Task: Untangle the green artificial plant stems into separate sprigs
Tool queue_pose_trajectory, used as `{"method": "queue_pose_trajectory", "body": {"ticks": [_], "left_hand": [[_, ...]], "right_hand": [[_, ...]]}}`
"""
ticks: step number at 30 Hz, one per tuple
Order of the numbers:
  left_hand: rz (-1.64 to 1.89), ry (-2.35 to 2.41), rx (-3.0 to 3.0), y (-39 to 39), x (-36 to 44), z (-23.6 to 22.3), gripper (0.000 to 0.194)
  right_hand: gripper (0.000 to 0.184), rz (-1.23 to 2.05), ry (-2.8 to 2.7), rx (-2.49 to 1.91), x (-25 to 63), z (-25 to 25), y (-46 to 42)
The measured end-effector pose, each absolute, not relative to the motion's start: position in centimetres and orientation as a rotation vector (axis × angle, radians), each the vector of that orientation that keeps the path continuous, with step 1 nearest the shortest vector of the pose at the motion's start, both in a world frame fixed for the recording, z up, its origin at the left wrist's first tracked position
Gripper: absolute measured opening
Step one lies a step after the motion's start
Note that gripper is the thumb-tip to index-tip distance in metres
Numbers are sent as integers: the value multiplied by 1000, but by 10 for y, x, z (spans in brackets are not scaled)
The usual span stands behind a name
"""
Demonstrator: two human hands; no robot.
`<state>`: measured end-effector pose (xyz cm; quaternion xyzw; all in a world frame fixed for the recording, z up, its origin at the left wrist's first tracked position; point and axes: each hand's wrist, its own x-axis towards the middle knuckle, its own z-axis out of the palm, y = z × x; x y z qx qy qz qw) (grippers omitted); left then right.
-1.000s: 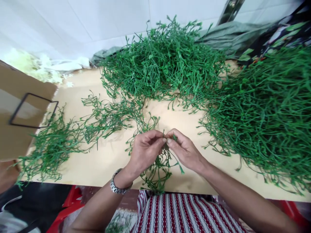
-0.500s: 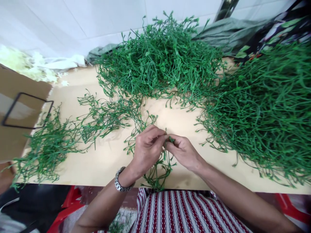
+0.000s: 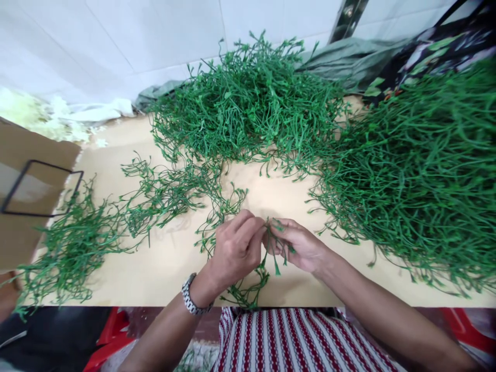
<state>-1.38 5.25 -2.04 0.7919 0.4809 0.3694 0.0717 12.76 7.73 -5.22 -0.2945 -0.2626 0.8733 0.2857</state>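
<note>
My left hand (image 3: 237,249), with a metal watch (image 3: 190,295) on its wrist, is closed in a pinch on a small green plastic stem (image 3: 276,263) near the table's front edge. My right hand (image 3: 300,244) meets it fingertip to fingertip and grips the same stem piece, whose thin branches hang down between the hands. Part of the stem is hidden behind the fingers. Just below, a few loose green stems (image 3: 248,294) lie at the table edge. More stems (image 3: 163,194) are scattered to the left of my hands.
A large heap of green stems (image 3: 248,108) lies at the back, and another heap (image 3: 418,186) fills the right side. A smaller bunch (image 3: 73,253) lies at left beside a cardboard box (image 3: 34,150). Pale blossoms (image 3: 46,116) sit at the back left. Red stools (image 3: 110,336) stand below the table.
The stem between my fingers has turned, and its branches now hang lower. My left hand has rolled, its knuckles more to the front; my right fingers have opened out a little beneath the stem.
</note>
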Motion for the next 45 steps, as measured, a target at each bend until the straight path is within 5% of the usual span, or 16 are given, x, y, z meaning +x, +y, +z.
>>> {"method": "queue_pose_trajectory", "body": {"ticks": [9, 20, 32, 45], "left_hand": [[924, 1431, 2714, 53, -13, -18, 15], [1099, 1286, 1764, 57, -15, -6, 14], [1023, 1297, 2212, 52, -13, -11, 15], [1169, 928, 776, 57, -15, -14, 5]], "right_hand": [[39, 2380, -599, -777, 129, -56, 78], [35, 2341, -728, -846, 133, -50, 76], [40, 2338, -743, -866, 131, -49, 73], [17, 2071, -1339, -694, 132, -38, 78]]}}
